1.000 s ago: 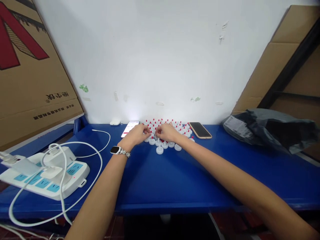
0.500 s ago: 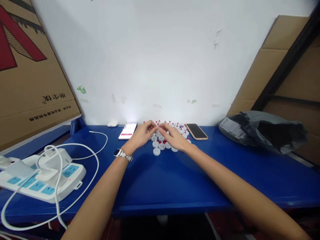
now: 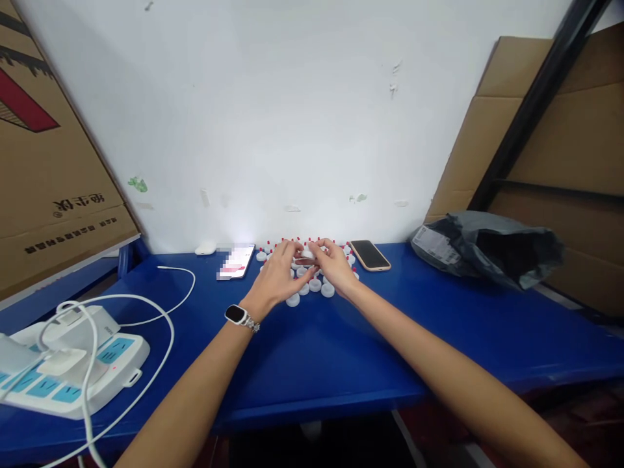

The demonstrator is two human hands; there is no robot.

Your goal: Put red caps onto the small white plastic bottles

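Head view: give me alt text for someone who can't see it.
The right hand holds a white plastic piece, with the left hand cupped close beside it, over a cluster of round white plastic caps, some red-tipped, on a glossy blue table. A lit-screen phone lies left of the cluster, a tan-cased dark-screen phone right.

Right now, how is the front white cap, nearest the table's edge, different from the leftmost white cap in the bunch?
The front white cap shows no red tip, while the leftmost white cap has a red tip on top. The front white cap is farther from the wall; the leftmost white cap is nearer it. Both are round and sit on the blue table.
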